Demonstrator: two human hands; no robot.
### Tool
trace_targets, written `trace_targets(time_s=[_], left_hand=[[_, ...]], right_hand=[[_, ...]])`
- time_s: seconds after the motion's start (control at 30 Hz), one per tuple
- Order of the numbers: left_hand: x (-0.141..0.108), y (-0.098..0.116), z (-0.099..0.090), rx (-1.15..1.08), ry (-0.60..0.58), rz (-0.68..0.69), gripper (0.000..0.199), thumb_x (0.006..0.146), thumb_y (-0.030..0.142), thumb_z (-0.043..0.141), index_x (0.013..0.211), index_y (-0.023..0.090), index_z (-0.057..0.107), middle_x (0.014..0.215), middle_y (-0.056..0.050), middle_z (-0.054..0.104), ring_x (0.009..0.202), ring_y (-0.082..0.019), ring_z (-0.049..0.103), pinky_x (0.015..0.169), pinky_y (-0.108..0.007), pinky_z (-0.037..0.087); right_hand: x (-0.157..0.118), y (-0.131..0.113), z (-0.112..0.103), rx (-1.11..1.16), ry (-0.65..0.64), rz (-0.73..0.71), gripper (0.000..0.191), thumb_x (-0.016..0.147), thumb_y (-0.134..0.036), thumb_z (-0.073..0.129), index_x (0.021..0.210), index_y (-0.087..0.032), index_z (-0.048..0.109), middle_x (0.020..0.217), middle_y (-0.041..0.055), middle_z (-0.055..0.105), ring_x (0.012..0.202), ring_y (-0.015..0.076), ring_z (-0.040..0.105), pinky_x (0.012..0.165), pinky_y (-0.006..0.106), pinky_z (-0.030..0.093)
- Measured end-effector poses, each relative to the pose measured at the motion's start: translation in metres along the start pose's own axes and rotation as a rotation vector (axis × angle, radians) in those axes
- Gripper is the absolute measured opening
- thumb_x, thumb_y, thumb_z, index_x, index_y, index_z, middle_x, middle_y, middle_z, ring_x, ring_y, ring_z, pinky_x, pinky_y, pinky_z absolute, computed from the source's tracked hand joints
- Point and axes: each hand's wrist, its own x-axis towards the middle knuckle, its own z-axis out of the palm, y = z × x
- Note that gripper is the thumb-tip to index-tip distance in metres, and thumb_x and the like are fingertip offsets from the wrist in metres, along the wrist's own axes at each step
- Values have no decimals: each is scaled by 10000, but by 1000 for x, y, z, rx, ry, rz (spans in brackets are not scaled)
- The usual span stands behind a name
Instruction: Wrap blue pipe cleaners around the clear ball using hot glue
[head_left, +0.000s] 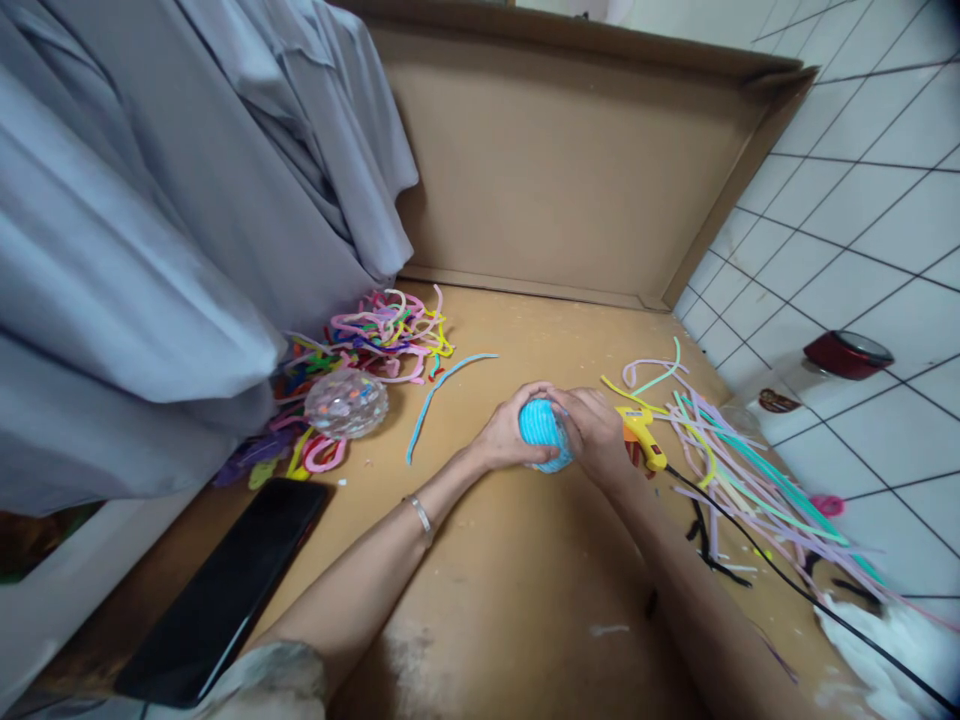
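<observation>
Both hands cup round blue pipe-cleaner-wrapped ball [545,434] between them: left hand [506,440] left side, right hand [596,435] right, above brown table [487,580].

A tan bench [525,600] is carrying loose craft things. A heap of coloured pipe cleaners [382,330] is lying at its back left, with a clear ball [346,403] just in front and a single blue pipe cleaner [442,385] nearby. A black phone [225,590] is lying near left. A yellow glue gun [640,432] and pastel pipe cleaners [742,480] are lying at right.
</observation>
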Motion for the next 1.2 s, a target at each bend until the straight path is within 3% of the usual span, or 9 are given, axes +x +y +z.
trace_targets(time_s=[0.23, 0.47, 0.6, 0.8, 1.0, 1.2], left_hand=[[1, 3, 1, -10, -5, 11, 818, 490, 161, 794, 1250, 187, 494, 1206, -81, 635, 1139, -278, 597, 1029, -430, 459], [1, -5, -1, -104, -2, 49, 819, 515, 212, 806, 1267, 186, 484, 1266, -108, 612, 1181, -284, 580, 1034, -439, 451], [2, -9, -1, -114, -11, 41, 815, 519, 219, 802, 1268, 182, 483, 1255, -106, 611, 1175, -283, 578, 1022, -432, 457], [2, -11, -3, -82, -9, 39, 825, 515, 238, 805, 1275, 192, 488, 1273, -96, 599, 1191, -292, 564, 1039, -436, 441], [1, -8, -4, -73, -40, 0, 880, 514, 246, 811, 1316, 192, 451, 1288, -106, 592, 1190, -292, 568, 1025, -422, 454], [0, -2, -2, -46, -46, -2, 864, 518, 220, 807, 1307, 191, 455, 1276, -104, 597, 1185, -290, 571, 1031, -430, 446]], right_hand=[[3, 1, 7, -38, 110, -4, 352, 961, -209, 354, 1043, -202, 697, 738, 64, 655, 711, 185, 578, 692, 328, 463], [8, 4, -4, 138, 34, 71, 256, 918, -371, 549, 1085, -234, 687, 921, 57, 724, 847, 197, 646, 787, 350, 512], [9, 7, -11, 161, -55, 25, 276, 946, -329, 501, 1131, -232, 681, 973, 62, 734, 885, 194, 658, 812, 359, 513], [9, 10, -11, 199, -91, 19, 295, 942, -327, 501, 1170, -250, 671, 1016, 62, 736, 923, 193, 669, 839, 372, 519], [10, 15, -9, 277, -28, -4, 182, 916, -295, 550, 951, -253, 723, 934, 39, 749, 875, 179, 682, 803, 350, 529], [10, 6, -5, 254, 2, 28, 217, 940, -264, 485, 858, -210, 679, 858, 58, 721, 837, 180, 654, 781, 336, 509]])
